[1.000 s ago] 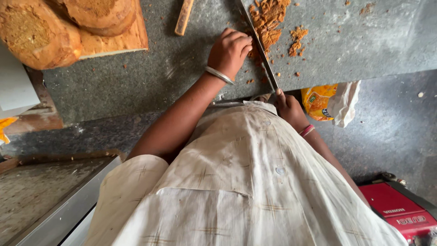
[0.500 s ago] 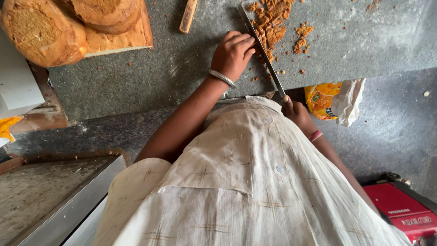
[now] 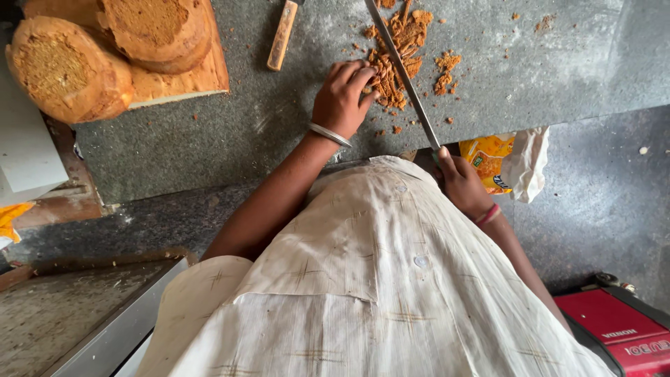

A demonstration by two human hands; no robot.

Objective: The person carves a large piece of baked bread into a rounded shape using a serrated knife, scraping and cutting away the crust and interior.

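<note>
brown shreds point(image 3: 394, 59) heaped on grey stone bench point(image 3: 209, 139), just past the body. left hand point(image 3: 342, 98) curled over the near edge of the heap, fingertips pressing shreds, silver bangle point(image 3: 331, 135) at the wrist. right hand point(image 3: 460, 183) closed round the handle of a long knife point(image 3: 405, 77), blade slanting across the pile. wooden-handled tool point(image 3: 282, 35) lying apart, to the left. brown blocks point(image 3: 105, 56) stacked on a board point(image 3: 181, 84) at far left.
</note>
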